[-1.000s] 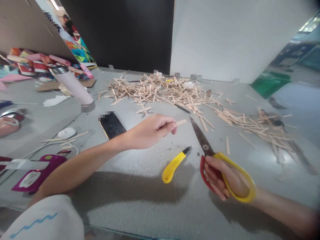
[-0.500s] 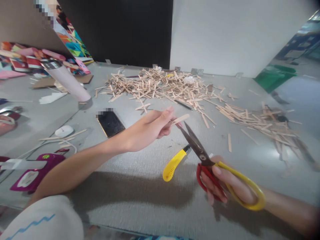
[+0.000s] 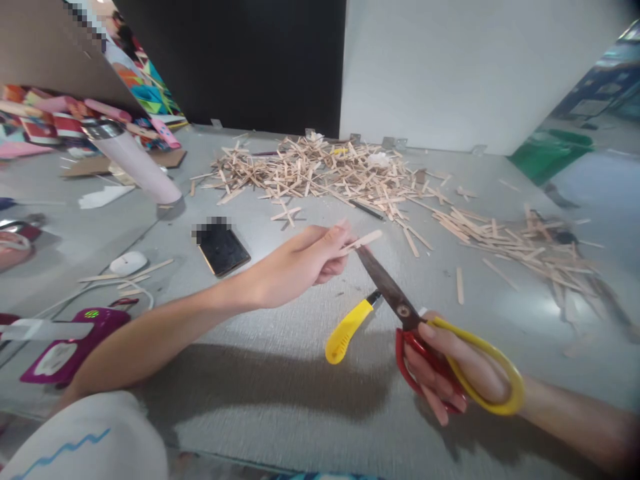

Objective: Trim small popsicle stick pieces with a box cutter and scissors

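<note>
My left hand [image 3: 313, 263] pinches a pale wooden craft stick [image 3: 367, 240], whose rounded end pokes out to the right of the fingertips. In my right hand [image 3: 445, 360] are scissors [image 3: 387, 283] with dark blades, one yellow handle and one red handle. The blades look closed together, their tips touching or very near the stick beside my left fingers; whether they grip it I cannot tell. Below the blades a yellow utility knife [image 3: 349, 331] lies on the table.
A heap of wooden sticks [image 3: 300, 170] spreads across the back, with more sticks [image 3: 500, 243] to the right. At left are a phone [image 3: 223, 247], a pale tumbler [image 3: 137, 163], a white mouse [image 3: 129, 263] and a purple device [image 3: 80, 340]. Black and white panels stand behind.
The scissor blades have closed from a slight gap. Their tips have come up against the craft stick, and my right-hand fingers have shifted in the handles.
</note>
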`<state>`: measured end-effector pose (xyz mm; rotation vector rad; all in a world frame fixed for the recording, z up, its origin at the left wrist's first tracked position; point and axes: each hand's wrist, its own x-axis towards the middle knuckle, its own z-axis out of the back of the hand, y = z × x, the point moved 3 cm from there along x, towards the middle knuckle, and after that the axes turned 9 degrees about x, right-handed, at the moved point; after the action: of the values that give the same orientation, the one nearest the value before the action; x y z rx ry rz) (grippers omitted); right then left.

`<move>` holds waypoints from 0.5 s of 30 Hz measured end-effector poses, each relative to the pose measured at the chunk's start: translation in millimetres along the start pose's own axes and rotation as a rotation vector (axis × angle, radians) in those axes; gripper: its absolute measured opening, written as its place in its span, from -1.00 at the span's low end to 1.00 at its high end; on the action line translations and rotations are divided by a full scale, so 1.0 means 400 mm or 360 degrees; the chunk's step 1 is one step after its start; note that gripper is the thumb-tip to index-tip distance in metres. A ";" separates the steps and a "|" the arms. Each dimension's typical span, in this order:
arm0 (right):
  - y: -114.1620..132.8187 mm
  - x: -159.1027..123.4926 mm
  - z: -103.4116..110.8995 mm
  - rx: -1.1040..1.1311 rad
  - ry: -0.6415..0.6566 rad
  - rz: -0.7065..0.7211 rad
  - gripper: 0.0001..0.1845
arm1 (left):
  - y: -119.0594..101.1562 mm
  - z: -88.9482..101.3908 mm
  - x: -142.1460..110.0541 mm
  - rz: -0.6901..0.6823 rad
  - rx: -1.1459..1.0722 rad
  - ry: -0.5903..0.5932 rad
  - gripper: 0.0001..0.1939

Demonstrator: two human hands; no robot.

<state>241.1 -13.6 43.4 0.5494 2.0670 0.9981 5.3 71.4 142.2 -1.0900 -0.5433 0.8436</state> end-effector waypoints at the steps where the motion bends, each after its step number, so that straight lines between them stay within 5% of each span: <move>1: -0.001 0.000 0.000 0.0010 -0.0006 -0.0013 -0.09 | 0.001 -0.003 0.000 -0.0009 -0.0018 -0.0001 -0.42; 6: -0.003 0.003 0.004 0.0046 -0.0058 -0.0018 -0.09 | 0.005 -0.011 0.001 -0.0002 0.0017 0.0089 -0.75; 15: 0.001 0.002 -0.002 0.0164 0.0076 0.0059 -0.15 | 0.013 -0.013 0.003 -0.0017 -0.0052 0.0097 -0.81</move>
<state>240.1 -13.3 43.7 0.6245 2.1671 0.9378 8.0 70.8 135.4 -1.1384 -0.5132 0.7923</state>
